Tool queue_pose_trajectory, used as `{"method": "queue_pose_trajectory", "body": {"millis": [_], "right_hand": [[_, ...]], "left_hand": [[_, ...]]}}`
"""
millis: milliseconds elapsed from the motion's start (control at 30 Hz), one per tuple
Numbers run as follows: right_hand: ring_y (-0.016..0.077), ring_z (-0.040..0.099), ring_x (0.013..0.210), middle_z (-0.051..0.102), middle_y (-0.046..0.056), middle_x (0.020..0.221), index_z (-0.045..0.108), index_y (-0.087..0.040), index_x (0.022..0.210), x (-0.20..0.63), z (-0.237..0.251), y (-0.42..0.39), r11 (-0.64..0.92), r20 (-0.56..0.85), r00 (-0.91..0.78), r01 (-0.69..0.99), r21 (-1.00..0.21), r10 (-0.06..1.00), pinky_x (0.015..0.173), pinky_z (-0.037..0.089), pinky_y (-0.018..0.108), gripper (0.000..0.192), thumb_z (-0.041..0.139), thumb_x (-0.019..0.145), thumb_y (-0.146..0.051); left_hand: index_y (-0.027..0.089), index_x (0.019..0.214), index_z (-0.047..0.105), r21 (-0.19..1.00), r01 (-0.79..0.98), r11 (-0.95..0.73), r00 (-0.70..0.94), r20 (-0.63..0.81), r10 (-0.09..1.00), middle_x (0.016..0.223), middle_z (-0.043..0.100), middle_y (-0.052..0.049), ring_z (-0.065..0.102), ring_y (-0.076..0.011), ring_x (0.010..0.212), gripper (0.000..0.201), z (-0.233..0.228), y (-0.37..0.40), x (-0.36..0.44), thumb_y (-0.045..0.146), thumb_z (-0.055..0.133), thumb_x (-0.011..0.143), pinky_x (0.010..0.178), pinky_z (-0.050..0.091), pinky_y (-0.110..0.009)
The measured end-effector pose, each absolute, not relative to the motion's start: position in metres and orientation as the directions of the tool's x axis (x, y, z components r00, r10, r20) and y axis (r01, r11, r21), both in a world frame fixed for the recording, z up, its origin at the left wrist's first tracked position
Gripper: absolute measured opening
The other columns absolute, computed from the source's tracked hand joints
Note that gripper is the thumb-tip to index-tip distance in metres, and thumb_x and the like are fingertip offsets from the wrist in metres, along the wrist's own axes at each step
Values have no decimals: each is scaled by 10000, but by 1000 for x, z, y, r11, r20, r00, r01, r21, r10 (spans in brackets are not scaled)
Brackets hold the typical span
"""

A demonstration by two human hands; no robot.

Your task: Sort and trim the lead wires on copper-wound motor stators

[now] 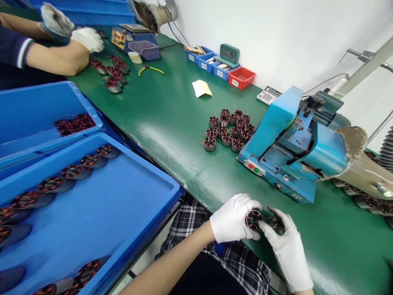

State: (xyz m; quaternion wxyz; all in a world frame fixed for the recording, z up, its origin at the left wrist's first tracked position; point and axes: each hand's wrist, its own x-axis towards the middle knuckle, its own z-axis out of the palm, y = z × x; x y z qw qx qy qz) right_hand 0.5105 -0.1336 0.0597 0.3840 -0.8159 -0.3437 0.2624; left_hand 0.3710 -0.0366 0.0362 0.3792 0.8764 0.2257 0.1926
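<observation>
At the near edge of the green bench (172, 123), the left hand (233, 219), in a white glove, is clamped around a small wound stator (254, 219), its copper coils facing up toward the camera. The right hand (284, 241), gloved too, meets it from the other side, thumb tip pressed to the stator's rim; its fingers seem to pinch something dark, perhaps a wire end, though it is too small to tell. Just behind the hands sits a blue machine (288, 143), and left of that a cluster of stators (229, 129) stands on the bench. A blue tray (129, 213) to the left holds a row of similar parts. At the far end another person's gloved hands (72, 30) work over more stators.
</observation>
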Motion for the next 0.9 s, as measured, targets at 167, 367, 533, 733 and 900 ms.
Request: {"method": "queue_pose_trajectory", "body": {"millis": [167, 367, 533, 733, 900], "right_hand": [[224, 624, 748, 650, 70, 796, 696, -203, 753, 513, 59, -135, -363, -117, 523, 397, -843, 845, 702, 502, 324, 272, 690, 612, -435], [197, 582, 646, 634, 47, 666, 625, -192, 648, 517, 56, -137, -406, -176, 491, 413, -815, 853, 614, 451, 289, 245, 602, 720, -425], [185, 564, 668, 620, 34, 691, 619, -197, 683, 517, 57, -142, -419, -118, 543, 473, -775, 831, 627, 429, 276, 224, 562, 763, -398], [190, 563, 631, 607, 34, 657, 618, -209, 634, 518, 55, -158, -471, -135, 549, 536, -701, 825, 601, 426, 281, 262, 549, 749, -435], [206, 572, 655, 616, 62, 706, 630, -203, 665, 518, 43, -142, -437, -42, 529, 651, -621, 848, 616, 428, 302, 257, 490, 778, -386]], "left_hand": [[192, 988, 509, 740, 238, -629, 836, 174, 521, 892, 634, -9, 591, -218, 842, 567, 37, -36, 372, 423, 781, 547, 926, 395, -393], [183, 984, 495, 697, 249, -672, 829, 205, 520, 891, 594, -34, 552, -224, 852, 573, 37, -38, 371, 461, 770, 564, 842, 426, -371], [181, 946, 486, 692, 232, -684, 828, 229, 512, 873, 567, -29, 536, -204, 833, 498, 39, -40, 370, 394, 761, 590, 821, 426, -345], [179, 918, 491, 698, 250, -671, 802, 239, 548, 867, 555, -40, 527, -215, 837, 442, 39, -42, 370, 398, 729, 616, 817, 425, -358], [185, 934, 489, 713, 226, -664, 806, 246, 538, 876, 564, -40, 537, -218, 855, 426, 36, -42, 370, 395, 709, 635, 841, 431, -375]]}}
